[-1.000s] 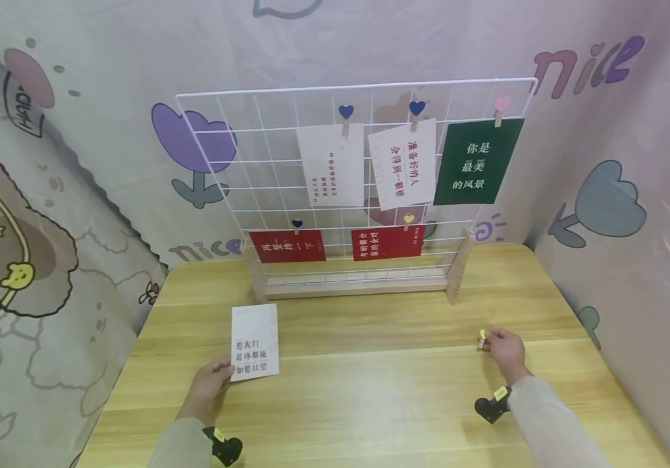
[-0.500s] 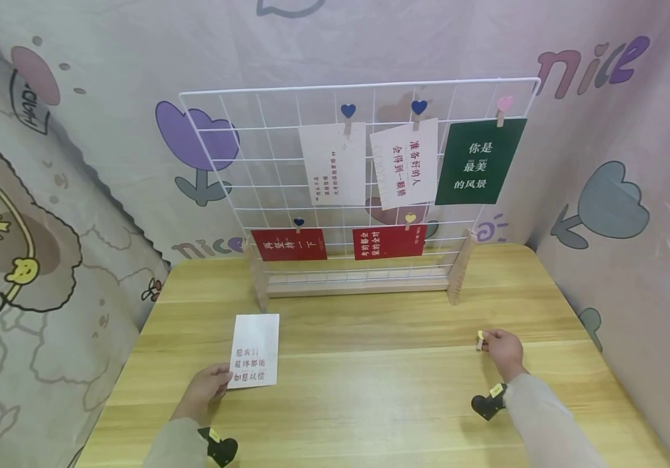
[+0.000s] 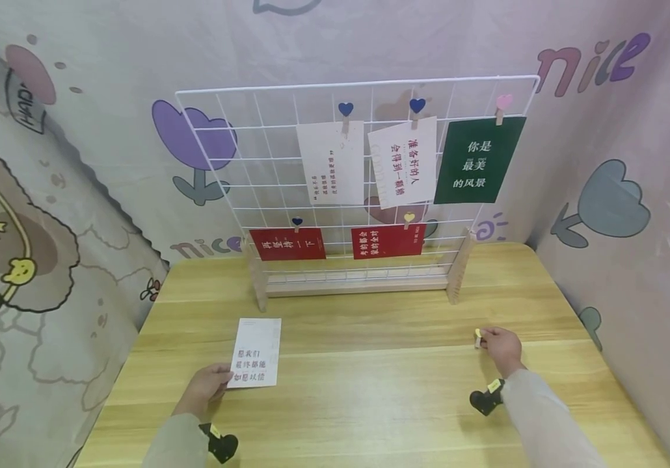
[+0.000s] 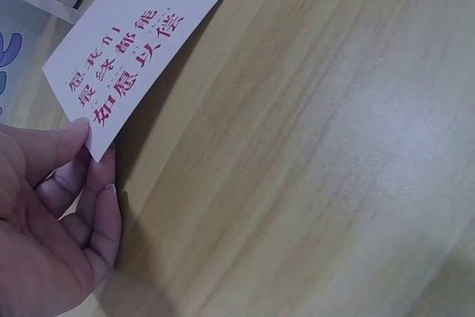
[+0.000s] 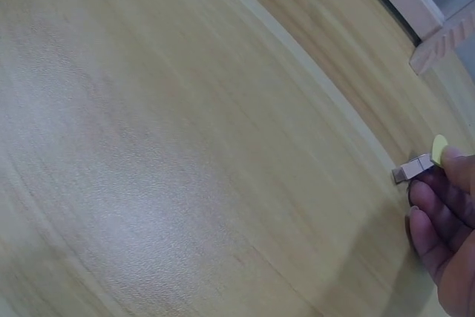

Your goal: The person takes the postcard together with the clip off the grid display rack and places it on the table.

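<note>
Over the table (image 3: pixel 370 416), our left hand (image 3: pixel 203 389) pinches the white card (image 3: pixel 257 341) near one corner; our right hand (image 3: pixel 505 351) pinches a yellow-topped clip (image 5: pixel 419 166). We think the card is light and bendy, so its edges are best to hold.

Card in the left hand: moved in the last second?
Yes. In the head view, the card shifted slightly down, away from the rack's left foot; a gap now shows between them.
</note>
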